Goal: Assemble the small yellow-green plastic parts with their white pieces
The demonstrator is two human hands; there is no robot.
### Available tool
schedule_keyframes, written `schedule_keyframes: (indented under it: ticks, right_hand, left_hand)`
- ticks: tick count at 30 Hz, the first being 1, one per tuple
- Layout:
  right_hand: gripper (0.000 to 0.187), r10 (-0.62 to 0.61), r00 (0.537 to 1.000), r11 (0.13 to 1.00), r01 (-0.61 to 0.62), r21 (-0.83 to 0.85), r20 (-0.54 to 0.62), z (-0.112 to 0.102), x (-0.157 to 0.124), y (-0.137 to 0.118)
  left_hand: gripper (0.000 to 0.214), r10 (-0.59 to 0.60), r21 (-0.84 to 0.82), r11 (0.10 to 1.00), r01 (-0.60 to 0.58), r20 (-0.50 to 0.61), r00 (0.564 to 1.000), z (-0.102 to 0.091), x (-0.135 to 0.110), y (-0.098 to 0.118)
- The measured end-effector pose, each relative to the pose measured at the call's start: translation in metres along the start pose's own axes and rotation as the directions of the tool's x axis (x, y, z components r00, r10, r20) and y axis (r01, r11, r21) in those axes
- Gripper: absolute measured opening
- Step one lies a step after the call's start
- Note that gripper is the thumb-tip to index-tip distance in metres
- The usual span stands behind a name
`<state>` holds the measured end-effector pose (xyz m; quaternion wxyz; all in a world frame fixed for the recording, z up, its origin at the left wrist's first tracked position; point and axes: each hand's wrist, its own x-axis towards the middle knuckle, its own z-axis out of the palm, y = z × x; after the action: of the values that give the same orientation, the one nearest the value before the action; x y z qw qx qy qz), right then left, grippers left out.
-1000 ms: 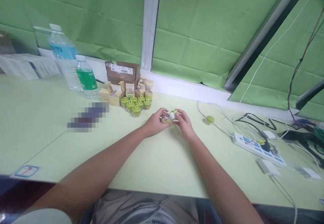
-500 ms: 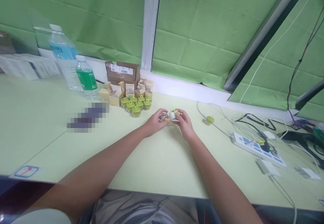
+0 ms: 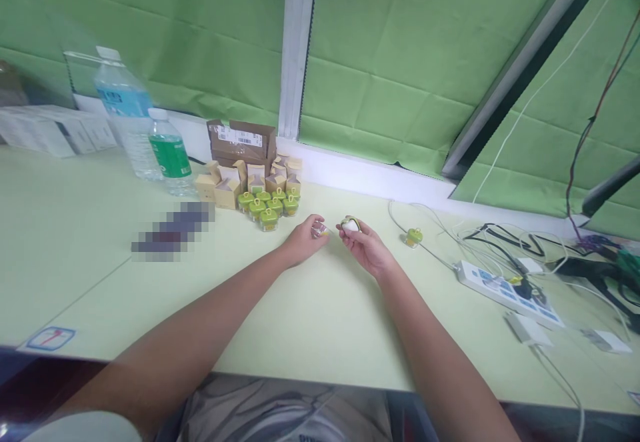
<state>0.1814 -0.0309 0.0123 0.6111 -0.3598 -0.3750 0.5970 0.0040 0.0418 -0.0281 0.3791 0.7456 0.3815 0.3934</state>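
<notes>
My left hand (image 3: 301,242) is closed around a small clear plastic container (image 3: 320,230) with a bit of yellow on it. A short gap to the right, my right hand (image 3: 367,247) grips a green lid (image 3: 351,225) whose white underside is turned up toward me. Several small clear containers with green lids and loop handles (image 3: 269,219) stand grouped beyond my left hand. One more green-lidded container (image 3: 413,237) sits apart, to the right of my right hand.
Opened small cardboard boxes (image 3: 228,192) and a brown carton (image 3: 242,142) stand behind the group. Two water bottles (image 3: 171,155) are at the left, near a blurred-out patch. On the right lie a power strip (image 3: 507,294), cables and a white adapter (image 3: 530,330).
My hands have drawn apart, so the green lid is now away from the clear container. My right hand has turned, showing more of the lid's white underside.
</notes>
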Motion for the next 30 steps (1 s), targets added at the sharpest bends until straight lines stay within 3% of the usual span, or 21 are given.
schedule_keyframes:
  ticks: [13, 18, 22, 30]
  right_hand:
    - [0.025, 0.027, 0.990, 0.997, -0.016, -0.080, 0.136, 0.006, -0.007, -0.001]
    - [0.028, 0.053, 0.990, 0.996, -0.044, -0.072, 0.131, 0.006, -0.005, -0.001]
    - [0.030, 0.106, 0.983, 0.993, -0.097, -0.059, 0.153, 0.007, -0.006, -0.001]
    - [0.031, 0.089, 0.972, 0.988, -0.058, -0.146, 0.217, 0.011, -0.010, 0.001]
  left_hand:
    - [0.029, 0.107, 0.256, 0.962, -0.097, -0.027, 0.994, -0.009, 0.003, -0.003]
    - [0.030, 0.263, 0.125, 0.960, -0.252, -0.081, 0.961, -0.012, -0.006, 0.020]
    - [0.031, 0.364, 0.016, 0.931, -0.364, -0.022, 0.931, -0.009, -0.016, 0.037]
    - [0.026, 0.335, -0.120, 0.932, -0.341, -0.067, 0.940, 0.000, -0.017, 0.035]
